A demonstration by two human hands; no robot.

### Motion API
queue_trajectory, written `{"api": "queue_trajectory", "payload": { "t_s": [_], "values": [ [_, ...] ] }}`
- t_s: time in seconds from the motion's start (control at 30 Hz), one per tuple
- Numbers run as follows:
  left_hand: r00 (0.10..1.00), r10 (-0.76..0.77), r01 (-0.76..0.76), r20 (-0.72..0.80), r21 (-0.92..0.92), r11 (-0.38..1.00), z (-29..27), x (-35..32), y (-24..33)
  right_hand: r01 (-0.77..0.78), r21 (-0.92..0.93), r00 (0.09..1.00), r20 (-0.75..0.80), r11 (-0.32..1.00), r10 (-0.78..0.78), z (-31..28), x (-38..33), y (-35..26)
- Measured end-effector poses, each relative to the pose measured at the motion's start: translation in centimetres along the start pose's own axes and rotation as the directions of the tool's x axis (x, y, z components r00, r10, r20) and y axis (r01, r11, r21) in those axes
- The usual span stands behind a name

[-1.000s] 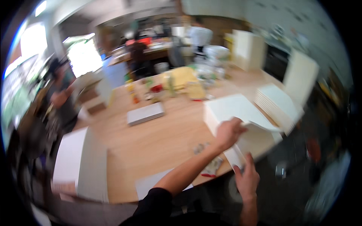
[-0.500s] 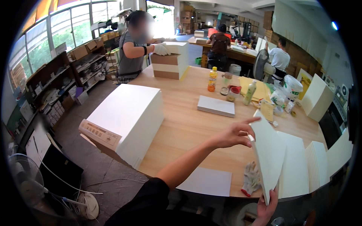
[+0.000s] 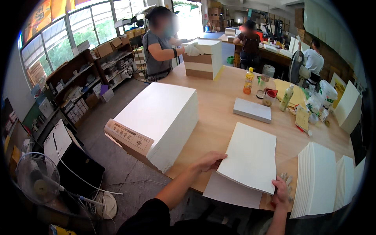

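Note:
A thin white paper pad (image 3: 250,156), perhaps a bound block of sheets, is held tilted above the near edge of the table. My left hand (image 3: 211,161) pinches its left edge near the lower corner. The lower right corner is gripped by my right hand (image 3: 280,191), thumb on top. Under the pad, partly covered, a pale flat sheet (image 3: 231,192) lies at the table edge. Beside my right hand a work glove (image 3: 288,180) shows only in part. Several similar white pads (image 3: 317,176) lean in an overlapping row to the right.
A tall white paper stack (image 3: 156,109) with a brown cardboard strip stands left. A grey-white block (image 3: 252,110), an orange drink bottle (image 3: 248,81), a green bottle (image 3: 286,98) and jars sit farther back. Across the table, a gloved co-worker (image 3: 160,47) handles another stack (image 3: 203,58).
The pad has gone from nearly upright to a flatter tilt, moving left over the pale sheet. My left hand has moved from its upper edge to its left side. The view has shifted left.

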State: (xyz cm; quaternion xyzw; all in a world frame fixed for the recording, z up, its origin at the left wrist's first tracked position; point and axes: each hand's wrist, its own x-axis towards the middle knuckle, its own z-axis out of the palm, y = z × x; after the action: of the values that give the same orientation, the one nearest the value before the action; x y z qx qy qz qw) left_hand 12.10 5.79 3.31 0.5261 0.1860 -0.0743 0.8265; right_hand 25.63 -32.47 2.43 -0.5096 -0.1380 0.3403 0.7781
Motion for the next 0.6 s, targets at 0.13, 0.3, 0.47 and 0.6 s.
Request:
{"api": "queue_trajectory", "payload": {
  "t_s": [0.13,0.3,0.47,0.6],
  "values": [
    [0.999,-0.033,0.036,-0.03,0.091,0.995,-1.5,1.8,-1.2,0.039,-0.107,0.994,-0.094,0.994,-0.049,1.3,0.0,-0.2],
    [0.984,0.008,0.055,-0.18,0.337,0.94,-3.7,1.0,-1.5,-0.054,-0.297,0.97,-0.241,0.953,-0.02,0.9,1.4,1.3],
    [0.967,0.124,0.012,-0.223,0.527,0.85,-2.2,-0.4,0.0,-0.107,-0.429,0.954,-0.3,0.897,-0.03,2.1,0.6,1.3],
    [0.969,0.12,0.004,-0.215,0.503,0.864,-2.4,-0.8,-0.8,-0.109,-0.439,0.941,-0.335,0.892,-0.05,2.0,0.5,2.0]
  ]
}}
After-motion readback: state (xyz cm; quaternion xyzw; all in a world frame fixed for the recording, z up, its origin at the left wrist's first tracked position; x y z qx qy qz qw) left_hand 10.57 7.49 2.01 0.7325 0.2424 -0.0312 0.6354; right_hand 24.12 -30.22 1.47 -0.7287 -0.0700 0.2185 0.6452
